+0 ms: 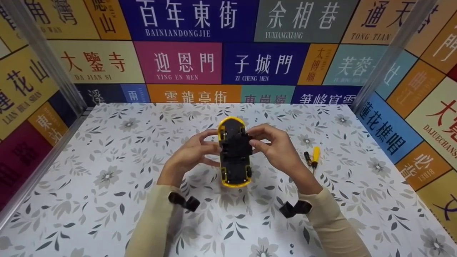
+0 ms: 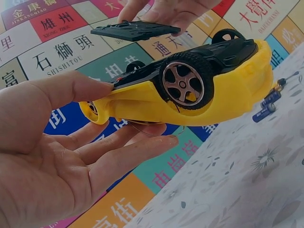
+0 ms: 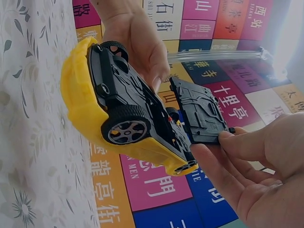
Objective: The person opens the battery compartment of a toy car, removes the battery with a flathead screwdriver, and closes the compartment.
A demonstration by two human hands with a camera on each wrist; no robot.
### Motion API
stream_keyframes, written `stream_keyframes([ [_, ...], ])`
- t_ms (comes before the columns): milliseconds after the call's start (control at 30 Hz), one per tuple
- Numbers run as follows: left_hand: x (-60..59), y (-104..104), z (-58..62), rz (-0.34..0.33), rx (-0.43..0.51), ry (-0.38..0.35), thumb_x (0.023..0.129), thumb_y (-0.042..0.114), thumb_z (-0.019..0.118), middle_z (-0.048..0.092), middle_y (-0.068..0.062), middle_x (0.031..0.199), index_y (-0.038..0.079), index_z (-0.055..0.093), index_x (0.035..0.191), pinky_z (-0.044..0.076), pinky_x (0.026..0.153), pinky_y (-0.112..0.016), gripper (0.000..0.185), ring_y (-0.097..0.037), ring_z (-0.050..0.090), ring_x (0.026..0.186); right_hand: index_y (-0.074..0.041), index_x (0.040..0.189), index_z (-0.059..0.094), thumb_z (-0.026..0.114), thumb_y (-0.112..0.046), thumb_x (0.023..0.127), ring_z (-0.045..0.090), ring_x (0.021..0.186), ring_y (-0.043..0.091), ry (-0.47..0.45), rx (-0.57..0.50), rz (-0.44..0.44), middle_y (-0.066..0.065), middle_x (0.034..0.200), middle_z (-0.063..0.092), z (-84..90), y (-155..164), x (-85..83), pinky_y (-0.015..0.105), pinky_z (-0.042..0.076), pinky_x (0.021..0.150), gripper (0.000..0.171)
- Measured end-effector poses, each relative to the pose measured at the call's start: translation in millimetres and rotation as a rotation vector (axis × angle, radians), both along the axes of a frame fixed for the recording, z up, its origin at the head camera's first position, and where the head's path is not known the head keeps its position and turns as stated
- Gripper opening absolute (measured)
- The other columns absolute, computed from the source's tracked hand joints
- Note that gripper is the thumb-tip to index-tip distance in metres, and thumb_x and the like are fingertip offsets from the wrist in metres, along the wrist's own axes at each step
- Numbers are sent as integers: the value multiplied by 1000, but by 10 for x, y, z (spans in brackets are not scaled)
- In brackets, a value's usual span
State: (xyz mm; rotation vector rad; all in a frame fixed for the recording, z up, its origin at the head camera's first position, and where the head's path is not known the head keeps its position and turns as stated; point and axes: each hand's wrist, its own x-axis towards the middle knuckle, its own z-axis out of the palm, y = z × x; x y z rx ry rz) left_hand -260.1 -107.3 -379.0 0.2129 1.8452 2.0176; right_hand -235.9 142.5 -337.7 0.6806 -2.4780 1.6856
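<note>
A yellow toy car is held upside down above the table, its black underside and wheels showing. My left hand grips it by the side, thumb on the underside edge and fingers beneath the body. Between thumb and fingers, my right hand pinches a black battery cover. In the left wrist view the cover hangs apart from the car, over its underside. An opening shows in the car's underside, with a small red bit inside, mostly hidden.
To the right on the flower-patterned table lie a yellow-handled screwdriver and dark batteries close beside it. Walls with colourful sign panels stand behind and at both sides. Each wrist wears a black camera mount.
</note>
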Motion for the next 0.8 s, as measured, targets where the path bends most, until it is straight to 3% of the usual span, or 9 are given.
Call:
stream_keyframes([
  [367, -28, 8, 3, -6, 4, -10, 92, -1, 59, 73, -9, 102, 11, 39, 149, 62, 87, -54, 61, -21, 70, 96, -3, 117, 68, 65, -1, 94, 69, 100, 27, -11, 24, -11, 15, 118, 67, -78, -70, 32, 30, 65, 74, 22],
  [800, -18, -16, 0, 6, -16, -18, 90, -1, 61, 71, -15, 113, 12, 38, 150, 62, 88, -53, 65, -22, 70, 99, -3, 116, 69, 66, 0, 93, 69, 100, 29, -24, 16, -2, 16, 120, 68, -133, -119, 20, 30, 65, 74, 23],
])
